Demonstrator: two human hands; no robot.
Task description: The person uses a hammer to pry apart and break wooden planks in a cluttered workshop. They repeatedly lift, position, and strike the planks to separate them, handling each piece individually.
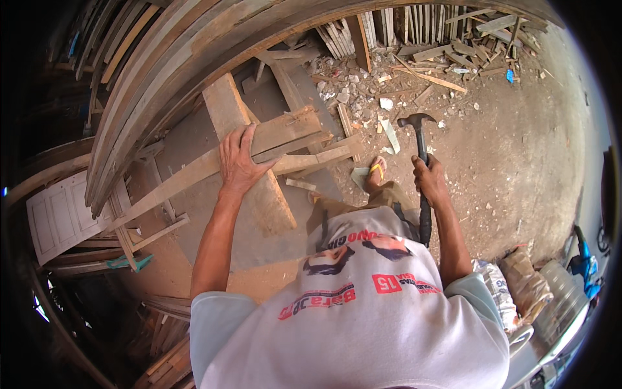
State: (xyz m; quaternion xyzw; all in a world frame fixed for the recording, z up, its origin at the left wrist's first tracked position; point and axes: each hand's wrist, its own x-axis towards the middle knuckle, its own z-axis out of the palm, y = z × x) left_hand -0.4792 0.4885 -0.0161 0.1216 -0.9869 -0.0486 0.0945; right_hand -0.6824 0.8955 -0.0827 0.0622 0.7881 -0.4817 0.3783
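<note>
My left hand (pixel 238 161) lies across a long wooden plank (pixel 285 129), its fingers over the far edge and its thumb stretched along the near side. Beneath that plank, a wide wooden board (pixel 272 204) runs crosswise, and further timber pieces (pixel 317 159) stick out to the right. In my right hand (pixel 430 178) is a claw hammer (pixel 421 137), gripped round its dark handle with the metal head pointing away from me. The hammer is held off to the right, apart from the wood.
Long curved-looking timbers (pixel 175 71) fill the upper left. A white panelled door (pixel 65 217) leans at the left. Rubble and wood scraps (pixel 447 55) litter the far ground. Sacks (pixel 525 285) stand at the lower right. My sandalled foot (pixel 378 170) is near the planks.
</note>
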